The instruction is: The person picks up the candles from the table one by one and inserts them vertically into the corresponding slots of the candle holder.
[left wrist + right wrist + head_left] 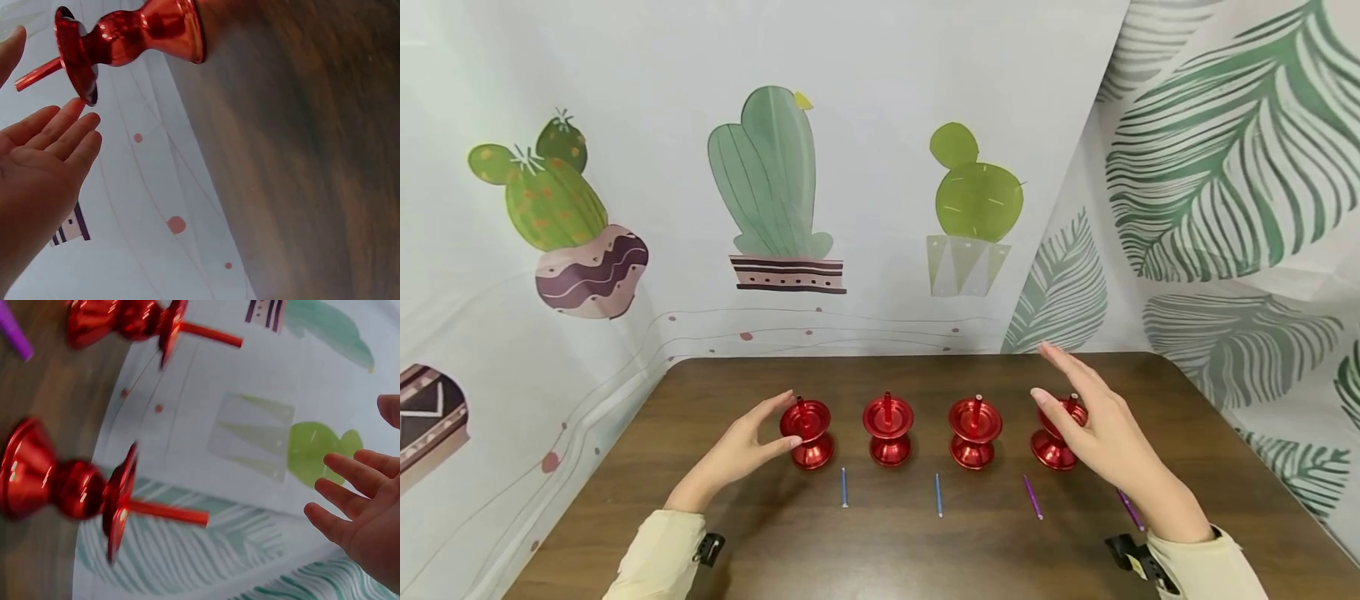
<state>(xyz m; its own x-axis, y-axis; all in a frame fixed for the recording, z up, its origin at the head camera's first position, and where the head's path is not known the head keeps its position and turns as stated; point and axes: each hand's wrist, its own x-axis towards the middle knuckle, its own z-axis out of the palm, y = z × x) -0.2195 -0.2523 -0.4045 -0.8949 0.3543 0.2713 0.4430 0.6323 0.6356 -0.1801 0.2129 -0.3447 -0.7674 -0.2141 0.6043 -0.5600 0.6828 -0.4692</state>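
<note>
Several shiny red candle holders stand upright in a row, each with a dish on a waisted foot and a thin red tube rising from its middle. My left hand (737,454) is beside the leftmost holder (813,454), thumb and fingers spread apart. In the left wrist view, the fingertips are right at the rim of that red holder (122,40). Raised in front of the rightmost holder (1054,452), my right hand (1112,433) has its fingers extended and partly covers it. The right wrist view shows a gap between those fingers and the red holder (78,490).
In front of the row lie thin sticks: a blue one (844,487), another blue one (938,496), a purple one (1033,497) and a purple one (1131,510) near the right wrist. Behind the brown table (895,550) hangs a cactus-and-leaf printed cloth (880,167).
</note>
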